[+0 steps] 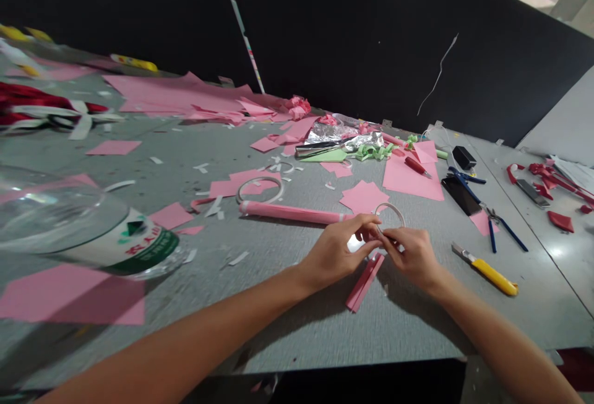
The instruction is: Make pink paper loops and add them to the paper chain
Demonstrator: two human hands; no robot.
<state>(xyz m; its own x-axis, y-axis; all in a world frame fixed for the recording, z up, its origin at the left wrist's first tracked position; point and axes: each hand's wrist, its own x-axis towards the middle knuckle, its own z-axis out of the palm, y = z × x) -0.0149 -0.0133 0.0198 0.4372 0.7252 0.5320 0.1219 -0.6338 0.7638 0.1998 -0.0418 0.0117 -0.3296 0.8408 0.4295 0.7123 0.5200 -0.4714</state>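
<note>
Both hands meet above the near middle of the table at a narrow roll of white tape (pixel 403 214). My left hand (pixel 335 248) curls, its thumb and fingertips closed at the roll's near left edge. My right hand (pixel 415 255) pinches the near edge, its fingertips almost touching the left ones. Any loose tape end between them is too small to make out. Just below lies a folded pink paper strip (pixel 364 283). Beyond my left hand is a long pink paper tube (pixel 292 211) with white bands near its ends. A pink paper cutout (pixel 364 196) lies behind the hands.
On the right are a yellow utility knife (pixel 494 276), blue-handled pliers (pixel 503 224) and a dark phone (pixel 460 195). A large plastic bottle (pixel 106 231) stands out at left. Another tape roll (pixel 260 190) lies behind the tube. Pink sheets (pixel 176 94) and scraps line the black partition (pixel 325 33).
</note>
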